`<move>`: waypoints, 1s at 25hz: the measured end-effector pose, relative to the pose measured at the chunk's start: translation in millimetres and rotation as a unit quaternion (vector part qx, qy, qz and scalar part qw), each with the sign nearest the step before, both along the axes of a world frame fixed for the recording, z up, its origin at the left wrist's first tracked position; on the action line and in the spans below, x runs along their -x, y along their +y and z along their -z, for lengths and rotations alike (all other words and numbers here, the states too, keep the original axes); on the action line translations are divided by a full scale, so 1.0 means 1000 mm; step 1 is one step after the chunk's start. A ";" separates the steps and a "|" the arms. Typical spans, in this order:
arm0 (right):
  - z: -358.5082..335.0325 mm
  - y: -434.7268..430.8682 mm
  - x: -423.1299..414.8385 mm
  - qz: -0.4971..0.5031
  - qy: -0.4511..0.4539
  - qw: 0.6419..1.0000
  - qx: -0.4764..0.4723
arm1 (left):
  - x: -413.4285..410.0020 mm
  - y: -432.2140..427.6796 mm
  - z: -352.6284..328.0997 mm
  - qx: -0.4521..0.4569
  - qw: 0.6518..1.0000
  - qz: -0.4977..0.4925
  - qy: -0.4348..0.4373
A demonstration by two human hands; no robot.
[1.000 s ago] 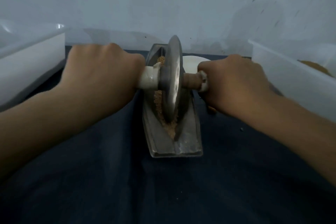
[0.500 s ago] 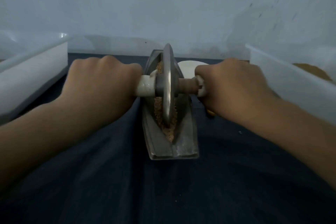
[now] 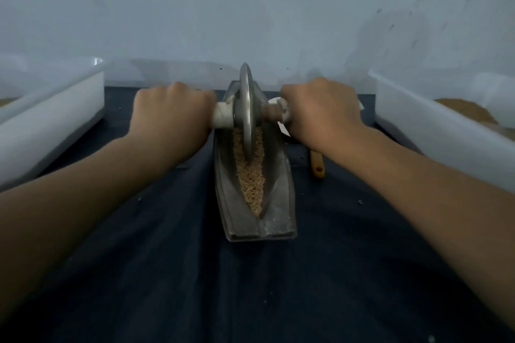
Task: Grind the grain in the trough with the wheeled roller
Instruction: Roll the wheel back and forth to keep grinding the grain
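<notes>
**Wheeled roller (image 3: 246, 111) at far end of trough (image 3: 276, 225)**

Disc upright in grain (image 3: 250, 178). My left hand (image 3: 170, 117) and right hand (image 3: 320, 111) curl fingers round the axle stubs (image 3: 221, 117). I judge it heavy, rigid; grip both stubs evenly or it tips.

The left hand (image 3: 170, 117) and right hand (image 3: 320, 111) have pushed the wheeled roller (image 3: 246, 108) toward the far end of the trough (image 3: 276, 217), baring more grain (image 3: 250, 178) nearer the person.

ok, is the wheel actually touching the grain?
Touching. Head view shows the wheel with its lower rim buried in the grain inside the trough.
</notes>
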State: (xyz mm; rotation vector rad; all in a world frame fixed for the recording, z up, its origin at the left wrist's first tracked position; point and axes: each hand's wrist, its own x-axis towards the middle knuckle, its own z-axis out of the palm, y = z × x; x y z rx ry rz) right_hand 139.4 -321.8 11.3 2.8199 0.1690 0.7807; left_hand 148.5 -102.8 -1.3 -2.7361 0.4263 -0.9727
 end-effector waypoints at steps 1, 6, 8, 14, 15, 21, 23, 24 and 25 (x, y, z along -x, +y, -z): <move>0.002 -0.004 0.016 -0.025 -0.013 1.000 0.012 | 0.016 0.009 0.002 -0.011 1.000 0.020 -0.020; 0.006 -0.019 0.066 -0.128 -0.078 0.989 -0.005 | 0.049 0.028 -0.004 -0.046 0.996 0.068 -0.017; 0.011 -0.013 0.042 -0.055 -0.049 0.997 -0.007 | 0.027 0.015 0.002 -0.050 0.998 0.037 -0.031; 0.001 0.005 -0.025 0.035 -0.014 0.999 -0.020 | -0.028 -0.012 -0.007 0.013 1.000 -0.018 0.010; 0.002 0.003 -0.015 0.019 -0.018 1.000 -0.012 | -0.018 -0.007 -0.004 0.005 1.000 -0.007 0.006; 0.008 -0.019 0.071 -0.074 -0.039 0.996 -0.010 | 0.043 0.026 -0.009 -0.038 0.995 0.081 -0.049; 0.011 -0.017 0.057 -0.045 -0.025 0.999 -0.009 | 0.032 0.020 -0.003 -0.043 0.997 0.055 -0.039; 0.013 -0.013 0.042 -0.023 -0.031 0.999 0.000 | 0.020 0.016 0.003 -0.041 0.998 0.038 -0.039; 0.012 -0.008 0.022 -0.007 -0.051 0.999 0.010 | 0.004 0.011 0.005 -0.033 0.998 0.027 -0.039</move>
